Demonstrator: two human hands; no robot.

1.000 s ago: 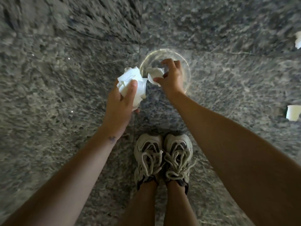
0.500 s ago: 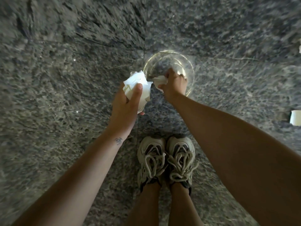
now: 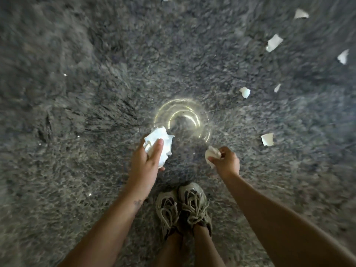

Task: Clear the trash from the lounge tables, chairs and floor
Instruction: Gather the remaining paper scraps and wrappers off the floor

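Observation:
My left hand [image 3: 147, 162] grips a crumpled bundle of white paper [image 3: 158, 141] over the speckled grey stone floor [image 3: 77, 132]. To its right, my right hand [image 3: 227, 162] is closed around a smaller white paper scrap [image 3: 211, 155]. Both hands hover just in front of my two shoes [image 3: 183, 207]. Several more white paper scraps lie on the floor to the right, the nearest one [image 3: 267, 139] right of my right hand, another scrap [image 3: 245, 92] farther off, and a larger scrap [image 3: 273, 42] beyond that.
A ring-shaped glare of reflected light [image 3: 183, 120] shines on the polished floor just beyond my hands. Further scraps [image 3: 343, 56] sit near the right edge, and another scrap [image 3: 301, 14] lies near the top. The picture is motion-blurred.
My right hand picked the small scrap off the floor at the light ring and drew back to the right. The view rose and tilted, showing more scraps at the right.

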